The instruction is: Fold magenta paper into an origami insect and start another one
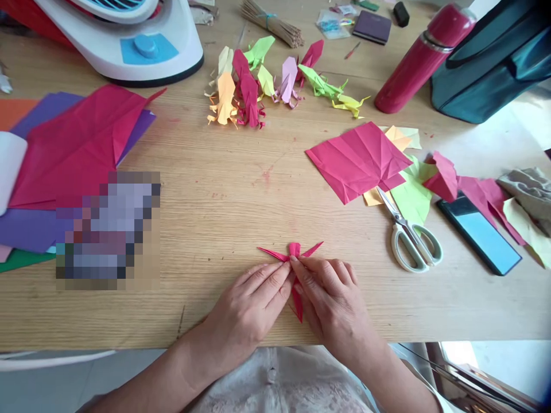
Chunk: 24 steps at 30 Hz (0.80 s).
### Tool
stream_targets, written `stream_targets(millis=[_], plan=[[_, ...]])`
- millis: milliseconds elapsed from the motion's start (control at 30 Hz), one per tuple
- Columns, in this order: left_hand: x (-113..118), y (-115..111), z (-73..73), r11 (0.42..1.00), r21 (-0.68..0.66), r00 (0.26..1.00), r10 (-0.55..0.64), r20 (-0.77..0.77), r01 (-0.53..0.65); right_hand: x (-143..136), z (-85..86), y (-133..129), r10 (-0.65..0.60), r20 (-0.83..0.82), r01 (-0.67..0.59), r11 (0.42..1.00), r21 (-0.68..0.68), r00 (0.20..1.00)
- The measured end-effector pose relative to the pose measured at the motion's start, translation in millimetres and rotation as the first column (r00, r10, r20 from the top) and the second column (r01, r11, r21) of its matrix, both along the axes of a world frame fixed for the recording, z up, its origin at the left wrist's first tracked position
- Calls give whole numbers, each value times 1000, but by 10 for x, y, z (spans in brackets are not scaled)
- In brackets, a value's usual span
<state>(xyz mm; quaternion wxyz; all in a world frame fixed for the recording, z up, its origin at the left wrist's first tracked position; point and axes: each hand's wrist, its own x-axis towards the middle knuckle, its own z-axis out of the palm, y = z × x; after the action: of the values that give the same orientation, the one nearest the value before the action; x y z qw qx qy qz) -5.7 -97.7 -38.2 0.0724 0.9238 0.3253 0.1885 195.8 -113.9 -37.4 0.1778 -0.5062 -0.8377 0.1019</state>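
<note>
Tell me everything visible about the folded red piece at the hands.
The folded red piece looks like creased paper: a blunt far end, two thin points spreading sideways, and a tapered end toward the near edge of the table. The left hand and right hand hold its middle, partly hiding it.

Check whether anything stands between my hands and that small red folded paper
Nothing visible does: the left hand and right hand both touch the folded paper. The scissors lie apart, to the right.

At the near edge of the table [258, 155], a pale top [241, 387] with faint lacy patterning and small button [272, 375]; left hand [253, 307] and right hand [338, 301] bare.
</note>
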Motion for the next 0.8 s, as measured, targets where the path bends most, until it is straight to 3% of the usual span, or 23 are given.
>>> stream_targets(millis=[200,433,800], plan=[[-8,34,15,988,2,986,156,-63,-156,-38,4,12,-15,6,15,998,56,1000],[35,-2,102,981,84,920,195,-340,-177,-40,-1,9,-26,14,25,998,58,1000],[52,-3,82,964,137,904,261,-339,-227,-34,1,16,-23,-5,23,998,65,1000]])
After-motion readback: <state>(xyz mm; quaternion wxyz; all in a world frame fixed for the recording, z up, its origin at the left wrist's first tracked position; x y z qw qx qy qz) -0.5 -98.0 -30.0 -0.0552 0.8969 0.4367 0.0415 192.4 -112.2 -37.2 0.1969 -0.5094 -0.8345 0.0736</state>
